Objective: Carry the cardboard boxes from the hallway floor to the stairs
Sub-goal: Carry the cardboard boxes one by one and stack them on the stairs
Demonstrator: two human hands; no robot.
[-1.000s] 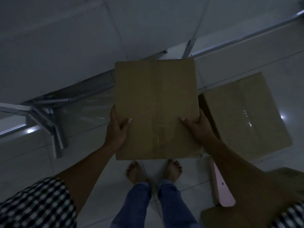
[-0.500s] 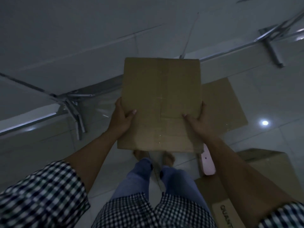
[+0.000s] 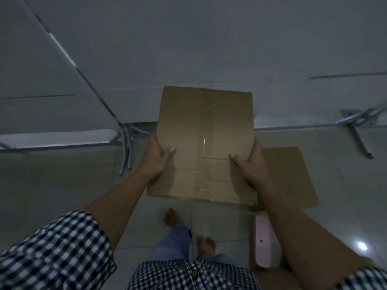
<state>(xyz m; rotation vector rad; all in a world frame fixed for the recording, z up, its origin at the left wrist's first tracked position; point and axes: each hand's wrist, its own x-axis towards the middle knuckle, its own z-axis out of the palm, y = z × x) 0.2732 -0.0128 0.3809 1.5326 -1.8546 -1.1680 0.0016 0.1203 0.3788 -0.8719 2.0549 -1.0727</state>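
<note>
I have the taped cardboard box [image 3: 204, 143] up off the floor in front of my chest, gripped from both flanks: my left hand [image 3: 156, 159] is clamped on its left edge with the thumb laid over the top face, and my right hand [image 3: 250, 163] mirrors it on the right edge, thumb on top and the other digits curled out of sight underneath. I judge that this two-sided hold is there to keep the broad, flat top level and the load centred between my arms, so it will not tip as I walk; the thumbs on top stop it rocking. A second cardboard box [image 3: 291, 176] lies on the tiled floor [image 3: 62, 185] just beyond my right forearm, partly covered by the carried box and my arm, so I cannot tell its full outline. A pink object [image 3: 263, 241] rests near my right foot; what it is I cannot make out. The light is dim, and the grey metal frames [image 3: 126, 151] along the wall base are hard to read. No stairs show in this view, so the carry is, in my judgement, only at its start. The box's underside and weight are hidden from me.
</note>
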